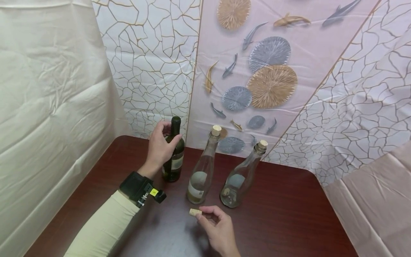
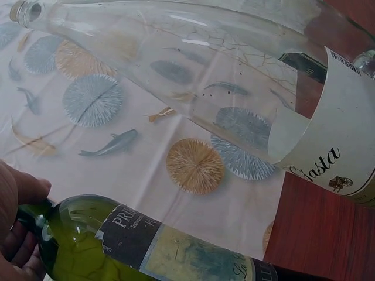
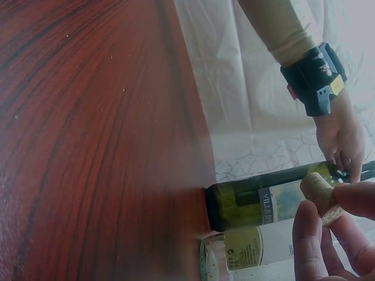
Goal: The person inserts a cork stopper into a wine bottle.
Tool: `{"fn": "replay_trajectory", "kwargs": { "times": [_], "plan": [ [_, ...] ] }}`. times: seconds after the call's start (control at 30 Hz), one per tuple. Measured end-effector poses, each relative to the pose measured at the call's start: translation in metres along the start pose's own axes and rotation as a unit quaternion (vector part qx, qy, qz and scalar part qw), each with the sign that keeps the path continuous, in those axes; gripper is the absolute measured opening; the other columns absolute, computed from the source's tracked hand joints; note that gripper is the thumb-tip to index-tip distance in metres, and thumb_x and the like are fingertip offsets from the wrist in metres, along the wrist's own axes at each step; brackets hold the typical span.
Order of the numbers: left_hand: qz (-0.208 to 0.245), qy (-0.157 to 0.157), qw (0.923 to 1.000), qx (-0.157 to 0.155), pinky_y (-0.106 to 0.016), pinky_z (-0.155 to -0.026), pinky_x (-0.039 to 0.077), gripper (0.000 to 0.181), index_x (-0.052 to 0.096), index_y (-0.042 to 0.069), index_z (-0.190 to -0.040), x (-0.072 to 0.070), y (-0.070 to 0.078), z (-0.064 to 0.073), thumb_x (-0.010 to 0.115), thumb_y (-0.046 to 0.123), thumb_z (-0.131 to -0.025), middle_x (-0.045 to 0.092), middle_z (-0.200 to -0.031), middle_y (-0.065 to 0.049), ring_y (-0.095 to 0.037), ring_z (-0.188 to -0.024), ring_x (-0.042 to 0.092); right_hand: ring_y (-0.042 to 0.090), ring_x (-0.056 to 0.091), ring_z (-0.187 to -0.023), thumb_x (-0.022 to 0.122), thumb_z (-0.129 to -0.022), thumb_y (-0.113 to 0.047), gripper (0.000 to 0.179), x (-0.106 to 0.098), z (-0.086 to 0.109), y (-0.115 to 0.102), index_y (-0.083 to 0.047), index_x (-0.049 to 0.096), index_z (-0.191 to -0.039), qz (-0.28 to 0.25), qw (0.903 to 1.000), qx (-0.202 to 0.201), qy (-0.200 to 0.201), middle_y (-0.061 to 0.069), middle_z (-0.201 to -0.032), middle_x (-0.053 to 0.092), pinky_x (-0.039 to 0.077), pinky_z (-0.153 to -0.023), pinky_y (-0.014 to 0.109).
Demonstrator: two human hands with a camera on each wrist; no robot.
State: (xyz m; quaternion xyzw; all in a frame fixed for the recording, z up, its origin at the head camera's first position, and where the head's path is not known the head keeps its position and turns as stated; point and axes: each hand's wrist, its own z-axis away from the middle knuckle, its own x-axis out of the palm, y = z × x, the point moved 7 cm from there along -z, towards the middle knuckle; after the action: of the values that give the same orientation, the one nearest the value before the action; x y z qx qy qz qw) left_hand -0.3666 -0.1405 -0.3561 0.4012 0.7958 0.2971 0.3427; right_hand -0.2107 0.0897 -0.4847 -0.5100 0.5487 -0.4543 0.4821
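Observation:
My left hand (image 1: 160, 147) grips a green glass wine bottle (image 1: 177, 162) around its neck and shoulder. The bottle stands upright on the table; in the left wrist view its label (image 2: 187, 249) is partly legible. Between thumb and fingers, my right hand (image 1: 221, 228) pinches a small cork (image 1: 194, 212), held in front of the bottles. To the right of the green bottle stands a clear glass bottle (image 1: 208, 160) with a cork (image 1: 216, 130) in its mouth. Farther right is a second clear bottle (image 1: 245, 175), also with a cork (image 1: 263, 144) in its mouth.
The bottles stand on a dark red-brown wooden table (image 1: 282, 214). A patterned cloth (image 1: 154, 71) hangs behind the table's far edge, and a plain cream cloth (image 1: 57, 125) hangs along the left. A black strapped device (image 1: 136, 185) sits on the left wrist.

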Motion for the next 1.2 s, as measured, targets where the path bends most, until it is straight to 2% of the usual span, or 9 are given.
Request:
{"fn": "replay_trajectory", "kwargs": {
  "times": [0.27, 0.53, 0.87, 1.2],
  "plan": [
    [-0.002, -0.002, 0.9999, 0.015, -0.045, -0.083, 0.053, 0.043, 0.054, 0.004, -0.117, -0.003, 0.006, 0.005, 0.075, 0.021, -0.084, 0.063, -0.105, -0.013, -0.026, -0.092, 0.061, 0.009, 0.069, -0.073, 0.077, -0.080, -0.006, 0.025, 0.001, 0.000, -0.001, 0.008, 0.068, -0.099, 0.005, 1.0000, -0.001, -0.001, 0.023, -0.091, 0.070, 0.058, -0.068, 0.022],
    [0.011, -0.009, 0.9995, 0.027, -0.041, -0.081, 0.054, 0.042, 0.055, 0.005, -0.116, -0.005, 0.011, 0.013, 0.076, 0.022, -0.084, 0.064, -0.104, -0.012, -0.024, -0.091, 0.062, 0.010, 0.070, -0.073, 0.077, -0.079, -0.005, 0.027, 0.002, 0.002, -0.002, 0.010, 0.068, -0.100, -0.001, 1.0000, -0.004, -0.001, 0.025, -0.092, 0.070, 0.058, -0.068, 0.022],
    [0.004, -0.018, 0.9997, 0.018, -0.041, -0.078, 0.056, 0.043, 0.054, 0.006, -0.117, -0.009, 0.016, 0.029, 0.076, 0.024, -0.084, 0.062, -0.102, -0.010, -0.022, -0.089, 0.061, 0.010, 0.069, -0.075, 0.077, -0.080, -0.006, 0.031, 0.005, 0.003, -0.002, 0.013, 0.067, -0.103, -0.002, 0.9999, 0.000, -0.013, 0.024, -0.092, 0.070, 0.058, -0.070, 0.021],
    [0.014, -0.020, 0.9994, 0.024, -0.040, -0.079, 0.057, 0.042, 0.055, 0.008, -0.118, -0.011, 0.019, 0.036, 0.076, 0.022, -0.084, 0.061, -0.103, -0.009, -0.021, -0.090, 0.061, 0.010, 0.069, -0.077, 0.077, -0.081, -0.007, 0.030, 0.005, 0.004, -0.002, 0.011, 0.068, -0.103, 0.003, 0.9998, -0.011, -0.016, 0.022, -0.094, 0.070, 0.057, -0.071, 0.021]
  ]
}}
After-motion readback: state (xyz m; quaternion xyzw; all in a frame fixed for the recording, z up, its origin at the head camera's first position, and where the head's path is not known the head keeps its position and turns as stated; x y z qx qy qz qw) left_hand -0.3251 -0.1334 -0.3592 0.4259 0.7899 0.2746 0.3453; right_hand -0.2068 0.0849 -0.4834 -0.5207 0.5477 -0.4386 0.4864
